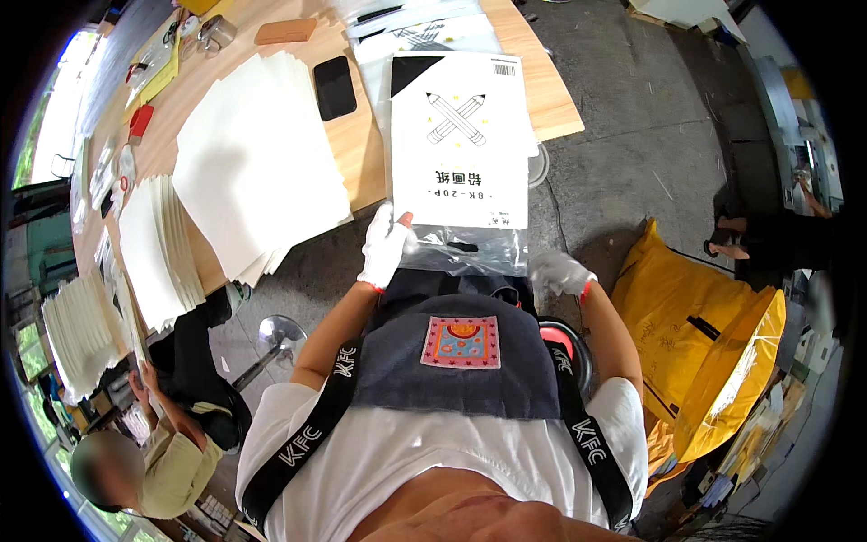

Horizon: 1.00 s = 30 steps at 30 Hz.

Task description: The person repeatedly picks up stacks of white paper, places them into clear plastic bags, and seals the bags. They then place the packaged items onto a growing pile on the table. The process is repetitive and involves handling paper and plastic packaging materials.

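Note:
A clear plastic bag of drawing paper (459, 181) lies before me at the table's front edge, its white cover printed with two crossed pencils and a black corner. The bag's flap, with a dark handle slot, hangs toward my apron. My left hand (386, 246), in a white glove with a bare thumb tip, grips the bag's lower left edge. Just off the bag's lower right corner is my right hand (562, 273), also gloved; its fingers are smeared by motion. More bagged paper packs (424, 36) lie beneath and beyond this bag.
Fanned white paper (257, 163) and a second stack (158, 253) cover the table's left side. A black phone (335, 88), a brown block (285, 32) and a red tape dispenser (140, 124) lie there too. A yellow sack (686, 325) stands right; a person (172, 452) sits left.

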Tool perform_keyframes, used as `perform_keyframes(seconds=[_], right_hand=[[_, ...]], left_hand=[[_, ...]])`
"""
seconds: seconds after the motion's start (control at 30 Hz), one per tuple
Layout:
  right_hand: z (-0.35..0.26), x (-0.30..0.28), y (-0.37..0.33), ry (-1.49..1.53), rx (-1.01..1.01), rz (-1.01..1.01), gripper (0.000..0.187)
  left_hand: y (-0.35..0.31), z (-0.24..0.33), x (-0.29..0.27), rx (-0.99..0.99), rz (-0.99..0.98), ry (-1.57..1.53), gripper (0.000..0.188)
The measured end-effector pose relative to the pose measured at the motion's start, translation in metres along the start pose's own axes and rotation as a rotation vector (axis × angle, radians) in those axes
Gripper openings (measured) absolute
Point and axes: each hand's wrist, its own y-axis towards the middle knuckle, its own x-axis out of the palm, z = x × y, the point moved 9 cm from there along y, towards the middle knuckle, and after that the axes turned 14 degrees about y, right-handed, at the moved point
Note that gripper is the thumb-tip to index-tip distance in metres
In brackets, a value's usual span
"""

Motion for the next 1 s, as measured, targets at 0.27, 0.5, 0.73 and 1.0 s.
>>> perform_keyframes(seconds=[0.27,0.5,0.73,1.0], right_hand=[[-0.183,0.004,-0.018,0.545,-0.895,0.165,0.051],[-0.261,-0.083,0.062,0.838,-0.919,0.091,0.041],[-0.545,-0.237,-0.029,0.912,-1.379,-0.178,0.05],[-0.702,-0.364,0.09,0.706,-1.327,-0.053,0.047]], left_hand=[[-0.001,0.168,-0.028,0.346,0.031,0.376,0.023],[-0.003,0.294,-0.078,0.735,0.315,0.668,0.024],[0.066,0.318,-0.161,0.68,0.784,-0.03,0.049],[0.14,0.246,-0.107,0.409,0.64,0.303,0.042]])
